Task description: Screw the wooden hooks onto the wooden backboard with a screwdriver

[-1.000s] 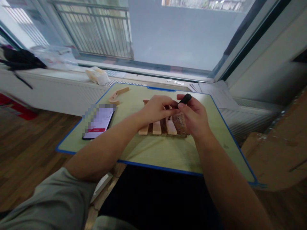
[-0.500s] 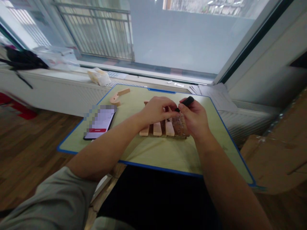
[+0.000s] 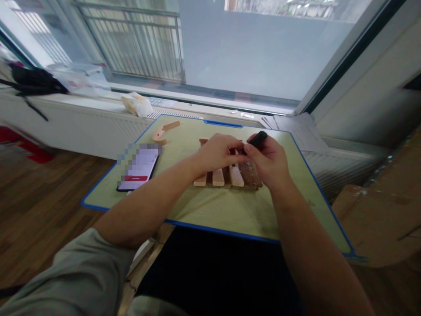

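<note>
My right hand [image 3: 269,156] is closed round a thick black stick-shaped thing [image 3: 258,139], a marker or a tool handle; I cannot tell which. Its dark lower end points down and left toward my left fingertips. My left hand [image 3: 221,151] reaches in from the left, thumb and fingers bent together in a pinch; what they grip is hidden. Below both hands, several pale wooden pieces [image 3: 218,177] lie side by side on a brown base [image 3: 252,175] with a shiny, clear-looking cover. My left hand hides part of these pieces.
The pale table [image 3: 210,206] has a blue edge. On its left lie a phone [image 3: 140,173] and curved wooden pieces [image 3: 160,135]. Behind are a windowsill with a crumpled packet [image 3: 136,104] and papers [image 3: 301,129]. A cardboard box [image 3: 378,219] stands at the right.
The view has shifted slightly. Both hands stay close together over the wooden pieces, with only a small movement of the fingers. The black thing is still in my right hand.
</note>
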`<state>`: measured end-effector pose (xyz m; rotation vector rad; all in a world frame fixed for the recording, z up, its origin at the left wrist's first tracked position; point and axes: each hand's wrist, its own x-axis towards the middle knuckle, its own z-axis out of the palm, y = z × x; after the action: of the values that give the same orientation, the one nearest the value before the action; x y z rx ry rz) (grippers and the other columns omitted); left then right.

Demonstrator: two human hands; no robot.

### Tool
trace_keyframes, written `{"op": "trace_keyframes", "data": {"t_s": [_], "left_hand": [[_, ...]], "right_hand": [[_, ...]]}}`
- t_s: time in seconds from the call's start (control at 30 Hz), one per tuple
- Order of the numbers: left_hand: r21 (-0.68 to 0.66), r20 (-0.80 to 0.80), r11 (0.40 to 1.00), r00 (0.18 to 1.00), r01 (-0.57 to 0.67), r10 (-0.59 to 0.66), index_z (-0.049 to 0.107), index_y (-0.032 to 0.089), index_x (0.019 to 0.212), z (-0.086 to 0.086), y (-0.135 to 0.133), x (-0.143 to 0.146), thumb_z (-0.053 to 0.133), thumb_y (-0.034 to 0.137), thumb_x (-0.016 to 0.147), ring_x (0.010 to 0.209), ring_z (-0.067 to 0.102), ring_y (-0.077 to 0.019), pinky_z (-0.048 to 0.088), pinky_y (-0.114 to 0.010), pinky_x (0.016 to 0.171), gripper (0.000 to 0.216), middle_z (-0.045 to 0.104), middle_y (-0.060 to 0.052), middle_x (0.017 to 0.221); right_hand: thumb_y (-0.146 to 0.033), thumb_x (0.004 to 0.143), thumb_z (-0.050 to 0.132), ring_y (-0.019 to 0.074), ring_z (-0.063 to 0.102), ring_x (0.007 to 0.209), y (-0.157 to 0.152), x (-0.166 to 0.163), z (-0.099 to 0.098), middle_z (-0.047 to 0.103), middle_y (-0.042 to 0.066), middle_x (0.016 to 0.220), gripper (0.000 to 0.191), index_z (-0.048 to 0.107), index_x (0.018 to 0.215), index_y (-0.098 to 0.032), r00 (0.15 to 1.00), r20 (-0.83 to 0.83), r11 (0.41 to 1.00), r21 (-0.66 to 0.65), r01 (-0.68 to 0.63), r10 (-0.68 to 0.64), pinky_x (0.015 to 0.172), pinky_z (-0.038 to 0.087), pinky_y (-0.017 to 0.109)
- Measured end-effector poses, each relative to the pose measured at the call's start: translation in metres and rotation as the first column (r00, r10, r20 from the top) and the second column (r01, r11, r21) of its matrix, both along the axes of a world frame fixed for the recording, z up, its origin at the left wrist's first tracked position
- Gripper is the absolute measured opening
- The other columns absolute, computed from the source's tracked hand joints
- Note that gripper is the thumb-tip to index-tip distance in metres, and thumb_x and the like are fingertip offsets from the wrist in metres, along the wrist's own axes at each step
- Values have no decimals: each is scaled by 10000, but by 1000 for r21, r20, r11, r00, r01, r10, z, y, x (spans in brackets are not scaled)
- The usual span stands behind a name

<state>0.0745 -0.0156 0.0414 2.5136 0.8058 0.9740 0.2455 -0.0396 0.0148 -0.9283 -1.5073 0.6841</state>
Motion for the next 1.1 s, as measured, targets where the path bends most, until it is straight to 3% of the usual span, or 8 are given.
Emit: {"op": "trace_keyframes", "data": {"t_s": [0.1,0.27,0.53,0.73,0.9,1.1], "left_hand": [[15,-16,1000,1000,7,-7,646,151,689,-1,1,1,589,342,840,637,547,-114,393,-243,640,251,620,-8,648],[-69,-11,990,992,121,-122,666,143,803,0,0,2,507,316,888,708,570,-127,414,-250,668,250,642,-24,738],[-97,52,995,998,24,-19,698,136,829,-3,1,2,637,302,781,642,534,-101,387,-230,615,183,635,3,681],[-157,110,987,993,-20,37,721,136,852,1,0,0,678,351,746,625,547,-90,400,-214,589,244,659,-1,675],[-227,192,974,980,0,45,720,131,886,7,0,-4,682,315,734,622,560,-84,429,-204,579,242,687,-18,719],[-268,75,962,997,49,-30,714,133,837,8,4,-11,540,108,705,664,605,-99,476,-221,647,220,699,-6,737]], "right_hand": [[-446,713,739,150,588,758,0,-1,-2,637,-19,799,278,660,891,-247,999,11,999,37,30,-30,737,517,331],[-417,807,636,197,610,973,-7,0,6,671,5,1026,278,680,1053,-296,999,17,997,68,-34,33,909,486,400],[-451,843,595,172,569,814,-6,1,7,620,22,877,250,671,984,-260,953,295,983,181,11,-65,764,486,352],[-480,847,586,159,602,801,-7,0,5,654,14,921,293,656,1045,-275,984,138,982,172,83,-108,753,518,341],[-496,849,577,187,655,907,-8,-3,8,696,16,1010,326,647,1095,-295,998,41,988,145,48,-54,840,544,390],[-471,873,551,183,666,945,-9,-6,5,705,22,1043,330,641,1131,-287,999,42,993,117,22,-27,887,538,392]]}}
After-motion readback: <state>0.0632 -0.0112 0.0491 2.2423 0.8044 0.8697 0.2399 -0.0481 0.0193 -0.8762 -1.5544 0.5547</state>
